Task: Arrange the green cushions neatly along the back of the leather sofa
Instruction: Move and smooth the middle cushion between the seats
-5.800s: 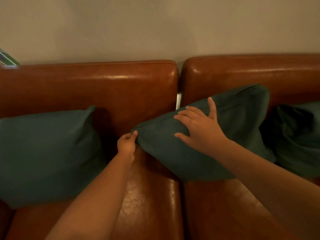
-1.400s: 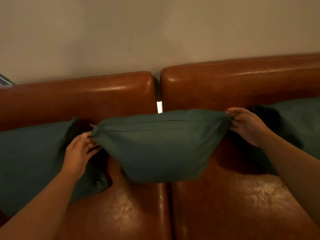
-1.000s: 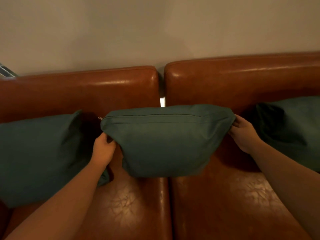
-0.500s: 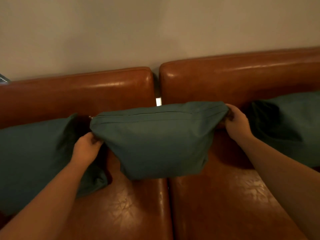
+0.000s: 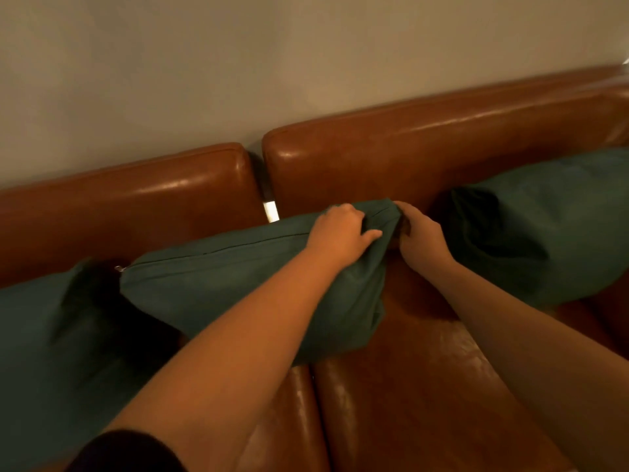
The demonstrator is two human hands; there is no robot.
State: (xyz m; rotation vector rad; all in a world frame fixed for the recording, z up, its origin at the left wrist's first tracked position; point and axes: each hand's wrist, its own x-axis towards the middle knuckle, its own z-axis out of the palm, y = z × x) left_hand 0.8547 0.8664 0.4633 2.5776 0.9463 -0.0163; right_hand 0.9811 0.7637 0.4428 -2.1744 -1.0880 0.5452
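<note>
Brown leather sofa against plain wall. Left hand and right hand both clench the middle green cushion's right top corner; two cushions flank it.

Left hand: no longer at the middle cushion's left corner as half a second ago; now across on its top right end, fingers curled into the fabric just beside the right hand. Left arm: now lies diagonally over the cushion's front. Right hand: grip on the right corner now lower, below the bunched fabric. Middle cushion: left corner released, lying against the left cushion; top edge now slopes up to the right; right end gathered between both hands.
</note>
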